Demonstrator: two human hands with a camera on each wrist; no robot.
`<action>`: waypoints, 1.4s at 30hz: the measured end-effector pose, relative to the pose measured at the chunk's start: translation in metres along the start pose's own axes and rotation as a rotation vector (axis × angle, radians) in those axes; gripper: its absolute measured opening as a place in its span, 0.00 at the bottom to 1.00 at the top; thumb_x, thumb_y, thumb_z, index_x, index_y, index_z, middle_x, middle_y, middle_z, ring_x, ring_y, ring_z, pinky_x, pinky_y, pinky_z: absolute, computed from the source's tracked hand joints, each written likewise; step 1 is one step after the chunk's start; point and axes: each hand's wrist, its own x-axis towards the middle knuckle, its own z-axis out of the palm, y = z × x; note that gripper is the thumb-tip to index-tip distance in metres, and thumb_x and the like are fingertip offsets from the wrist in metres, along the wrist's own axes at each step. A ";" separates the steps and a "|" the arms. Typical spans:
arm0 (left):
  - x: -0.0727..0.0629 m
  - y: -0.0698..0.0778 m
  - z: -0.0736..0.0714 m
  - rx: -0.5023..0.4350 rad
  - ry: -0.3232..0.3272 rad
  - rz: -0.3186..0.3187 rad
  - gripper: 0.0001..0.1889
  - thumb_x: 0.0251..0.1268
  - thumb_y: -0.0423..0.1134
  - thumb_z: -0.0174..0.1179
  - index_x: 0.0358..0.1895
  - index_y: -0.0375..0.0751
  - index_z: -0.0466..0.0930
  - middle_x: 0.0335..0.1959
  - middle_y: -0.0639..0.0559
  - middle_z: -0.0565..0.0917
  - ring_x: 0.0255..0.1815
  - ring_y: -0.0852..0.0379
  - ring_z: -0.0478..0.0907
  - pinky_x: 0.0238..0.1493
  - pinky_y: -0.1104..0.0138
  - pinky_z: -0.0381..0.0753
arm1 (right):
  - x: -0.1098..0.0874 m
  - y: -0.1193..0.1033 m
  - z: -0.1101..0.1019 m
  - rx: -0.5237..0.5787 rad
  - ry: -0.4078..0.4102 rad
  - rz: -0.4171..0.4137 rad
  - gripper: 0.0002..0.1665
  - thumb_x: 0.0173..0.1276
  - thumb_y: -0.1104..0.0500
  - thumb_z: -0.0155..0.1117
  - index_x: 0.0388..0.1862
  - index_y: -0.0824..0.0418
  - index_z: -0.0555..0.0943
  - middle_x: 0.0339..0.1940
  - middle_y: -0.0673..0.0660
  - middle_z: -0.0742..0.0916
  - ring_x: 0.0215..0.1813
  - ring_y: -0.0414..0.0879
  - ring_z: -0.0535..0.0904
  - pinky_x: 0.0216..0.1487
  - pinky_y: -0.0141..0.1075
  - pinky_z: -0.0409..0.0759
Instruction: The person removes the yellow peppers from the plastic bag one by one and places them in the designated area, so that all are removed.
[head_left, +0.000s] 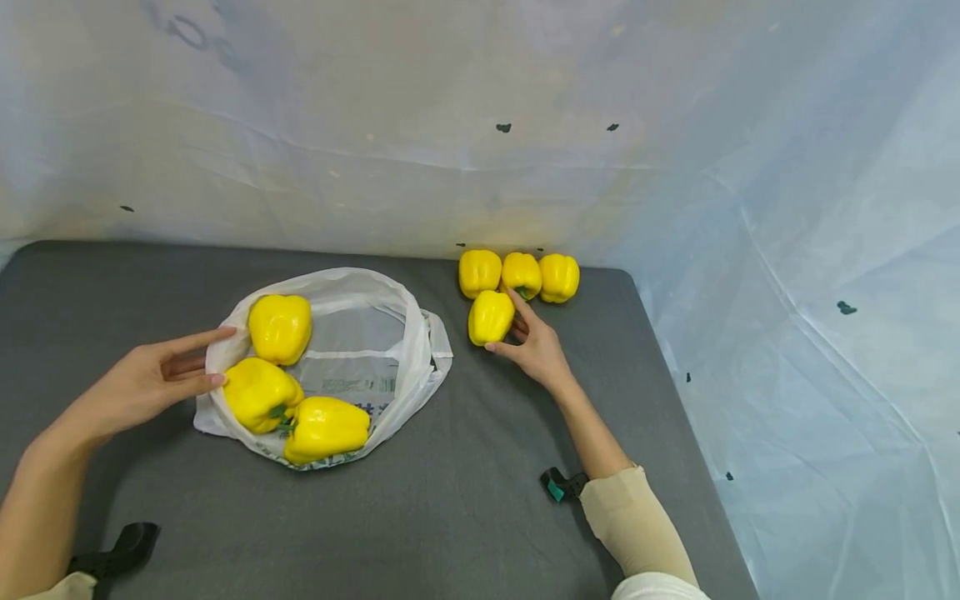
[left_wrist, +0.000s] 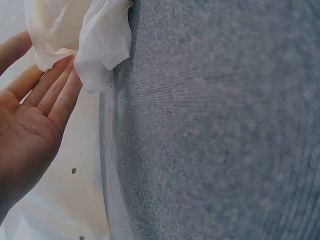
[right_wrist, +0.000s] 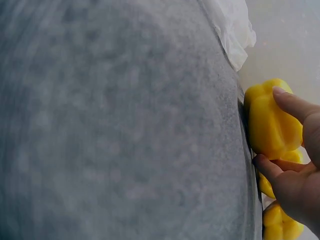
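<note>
Loading step, by judgement: left hand holds the rim of the white bag containing three peppers, right hand grips a yellow pepper beside the back row of three; next likely calls for carrying it leftward, bag mouth kept wide.

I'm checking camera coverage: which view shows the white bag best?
The head view: the white bag shows nearly whole, with its open mouth and three yellow peppers inside. The left wrist view shows only part, by the left hand; the right wrist view, only a piece at the top edge.
</note>
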 end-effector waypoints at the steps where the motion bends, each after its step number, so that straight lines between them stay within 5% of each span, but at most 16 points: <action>1: 0.000 0.000 0.000 0.000 0.001 0.000 0.39 0.69 0.50 0.63 0.78 0.40 0.57 0.72 0.22 0.58 0.62 0.23 0.70 0.46 0.46 0.83 | 0.001 0.000 0.001 0.003 0.003 -0.004 0.57 0.57 0.58 0.78 0.81 0.49 0.56 0.78 0.53 0.66 0.69 0.52 0.73 0.65 0.40 0.74; 16: 0.000 0.002 -0.002 0.009 -0.003 -0.002 0.40 0.69 0.51 0.63 0.78 0.40 0.57 0.72 0.22 0.57 0.62 0.22 0.69 0.47 0.44 0.81 | 0.002 -0.002 0.005 -0.009 0.020 -0.019 0.59 0.57 0.58 0.79 0.81 0.52 0.55 0.79 0.51 0.62 0.73 0.52 0.68 0.68 0.40 0.71; 26: -0.001 -0.001 0.000 0.022 0.011 0.016 0.39 0.69 0.49 0.63 0.77 0.40 0.58 0.71 0.22 0.60 0.61 0.24 0.71 0.45 0.47 0.83 | 0.000 -0.007 0.002 -0.047 0.104 -0.068 0.53 0.57 0.58 0.79 0.78 0.55 0.61 0.73 0.57 0.71 0.70 0.55 0.72 0.69 0.44 0.71; 34: -0.002 -0.002 0.000 0.019 0.015 0.014 0.39 0.69 0.49 0.63 0.77 0.40 0.58 0.71 0.21 0.61 0.62 0.25 0.70 0.46 0.46 0.83 | 0.002 -0.015 -0.002 -0.017 0.232 -0.190 0.44 0.56 0.62 0.79 0.71 0.62 0.71 0.68 0.59 0.76 0.67 0.59 0.72 0.69 0.46 0.70; 42: -0.004 0.001 0.000 0.009 0.011 0.009 0.39 0.70 0.49 0.63 0.77 0.39 0.57 0.71 0.21 0.59 0.62 0.22 0.69 0.47 0.44 0.81 | 0.001 -0.025 -0.002 0.081 0.257 -0.360 0.39 0.53 0.72 0.77 0.65 0.72 0.73 0.64 0.67 0.77 0.64 0.63 0.73 0.67 0.53 0.71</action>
